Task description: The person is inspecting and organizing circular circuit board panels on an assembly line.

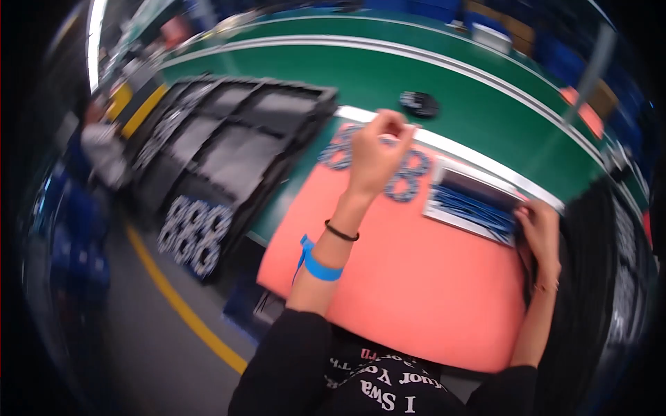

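My left hand [377, 149] is raised over the far edge of a salmon-pink mat [409, 270]. Its fingers are curled together; whatever is pinched in them is too small and blurred to name. Blue-and-white ring-shaped parts [402, 187] lie on the mat just to its right, and similar ring-shaped parts [336, 155] lie to its left. At the mat's right side stands a white open box [463, 227] with a bundle of thin blue strips [475, 208] inside. My right hand [540, 229] is at the box's right end, fingers bent inward, with their tips partly hidden.
A large black compartment tray [236, 139] stands at the left, with another group of ring parts [194, 232] at its near end. A black round object [419, 104] rests on the green bench [347, 73] beyond the mat. Black stacked trays [590, 263] rise at right. A person [104, 149] is far left.
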The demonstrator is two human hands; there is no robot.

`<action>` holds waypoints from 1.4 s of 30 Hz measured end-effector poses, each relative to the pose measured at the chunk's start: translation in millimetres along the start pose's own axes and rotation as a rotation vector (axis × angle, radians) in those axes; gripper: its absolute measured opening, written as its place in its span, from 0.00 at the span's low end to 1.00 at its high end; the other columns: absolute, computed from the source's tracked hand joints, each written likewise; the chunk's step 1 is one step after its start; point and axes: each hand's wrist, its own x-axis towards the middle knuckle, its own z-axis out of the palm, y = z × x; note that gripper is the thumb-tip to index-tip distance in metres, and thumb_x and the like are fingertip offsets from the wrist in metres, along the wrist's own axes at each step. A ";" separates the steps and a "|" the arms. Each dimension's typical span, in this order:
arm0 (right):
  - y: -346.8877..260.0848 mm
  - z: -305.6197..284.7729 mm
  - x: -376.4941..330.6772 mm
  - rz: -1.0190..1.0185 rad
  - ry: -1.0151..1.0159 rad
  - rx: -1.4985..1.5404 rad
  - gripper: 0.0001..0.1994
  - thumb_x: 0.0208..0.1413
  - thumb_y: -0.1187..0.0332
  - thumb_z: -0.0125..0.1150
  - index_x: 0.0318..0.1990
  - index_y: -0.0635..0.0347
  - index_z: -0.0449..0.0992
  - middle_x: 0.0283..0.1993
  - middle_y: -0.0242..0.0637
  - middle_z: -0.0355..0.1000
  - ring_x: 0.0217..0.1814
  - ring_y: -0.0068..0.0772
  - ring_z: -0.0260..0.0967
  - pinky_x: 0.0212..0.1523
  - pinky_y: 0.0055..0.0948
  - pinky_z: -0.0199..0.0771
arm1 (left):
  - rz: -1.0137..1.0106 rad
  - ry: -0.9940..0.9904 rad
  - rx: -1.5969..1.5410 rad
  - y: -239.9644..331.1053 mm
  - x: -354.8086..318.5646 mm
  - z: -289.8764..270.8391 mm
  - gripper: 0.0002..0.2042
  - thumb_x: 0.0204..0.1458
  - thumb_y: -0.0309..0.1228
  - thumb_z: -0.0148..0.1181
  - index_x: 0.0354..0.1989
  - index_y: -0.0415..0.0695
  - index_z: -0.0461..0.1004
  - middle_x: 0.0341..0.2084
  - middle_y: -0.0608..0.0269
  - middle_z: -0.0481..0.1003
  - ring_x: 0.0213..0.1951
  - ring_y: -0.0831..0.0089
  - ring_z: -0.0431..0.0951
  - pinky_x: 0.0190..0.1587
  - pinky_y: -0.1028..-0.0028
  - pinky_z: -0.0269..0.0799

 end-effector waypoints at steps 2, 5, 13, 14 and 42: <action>15.6 -5.6 -3.5 0.035 0.041 0.186 0.04 0.47 0.77 0.56 0.31 0.67 0.73 0.25 0.36 0.70 0.25 0.25 0.68 0.27 0.21 0.66 | 0.107 -0.228 0.075 14.3 1.8 -23.6 0.08 0.41 0.27 0.63 0.24 0.37 0.70 0.18 0.60 0.73 0.25 0.76 0.75 0.29 0.78 0.68; -31.8 -13.3 28.0 0.045 -0.006 0.283 0.04 0.50 0.74 0.55 0.28 0.67 0.72 0.20 0.32 0.66 0.20 0.17 0.60 0.21 0.19 0.58 | 0.097 -0.399 0.492 24.8 -8.2 -102.2 0.09 0.43 0.32 0.61 0.27 0.39 0.73 0.24 0.59 0.76 0.30 0.67 0.76 0.35 0.74 0.70; -109.6 -11.6 72.2 -0.110 0.014 0.617 0.06 0.52 0.72 0.54 0.29 0.67 0.72 0.22 0.30 0.67 0.23 0.16 0.59 0.24 0.17 0.58 | -0.291 -0.391 1.002 -27.2 -44.8 -316.7 0.16 0.51 0.43 0.50 0.37 0.44 0.73 0.38 0.56 0.72 0.42 0.59 0.71 0.45 0.66 0.65; -109.7 -12.3 71.8 -0.081 0.003 0.744 0.07 0.53 0.72 0.53 0.30 0.67 0.72 0.24 0.30 0.68 0.24 0.16 0.60 0.25 0.16 0.59 | -0.295 -0.459 1.041 -32.3 -45.7 -314.8 0.16 0.52 0.43 0.48 0.37 0.43 0.73 0.37 0.56 0.72 0.42 0.59 0.71 0.44 0.66 0.65; -95.5 -27.2 48.1 0.112 -0.053 1.265 0.15 0.51 0.73 0.58 0.45 0.70 0.66 0.34 0.39 0.72 0.33 0.26 0.73 0.36 0.22 0.73 | 0.534 -0.008 0.369 82.3 40.2 73.9 0.07 0.49 0.34 0.54 0.23 0.47 0.72 0.10 0.67 0.69 0.20 0.66 0.73 0.31 0.66 0.65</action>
